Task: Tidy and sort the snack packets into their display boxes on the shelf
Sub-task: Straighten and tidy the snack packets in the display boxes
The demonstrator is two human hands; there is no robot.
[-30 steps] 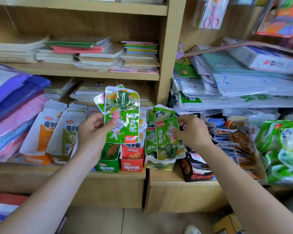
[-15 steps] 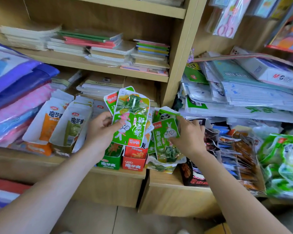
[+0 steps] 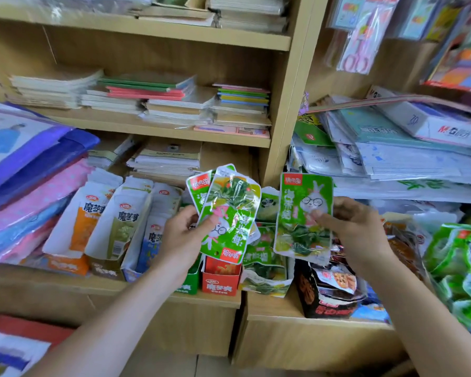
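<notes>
My left hand [image 3: 182, 235] holds a small stack of green seaweed snack packets [image 3: 229, 213], the front one upside down, thumb on its face. My right hand [image 3: 356, 227] pinches one more green seaweed packet [image 3: 302, 213] upright, just right of the stack and apart from it. Below both, more green packets [image 3: 264, 262] lie in a heap on the wooden shelf [image 3: 147, 288]. A red display box [image 3: 220, 280] and a green display box [image 3: 186, 285] stand at the shelf's front edge under my left hand.
White konjac snack packets [image 3: 120, 221] stand in boxes at left. A dark box of brown packets [image 3: 329, 292] sits at right, and green bags [image 3: 462, 268] lie far right. Notebooks [image 3: 158, 99] fill the upper shelf. Folded fabric [image 3: 25, 170] is stacked far left.
My right hand has lifted one green packet out of the heap and turned it upright, level with the stack. My left hand's stack has stayed roughly where it was.
</notes>
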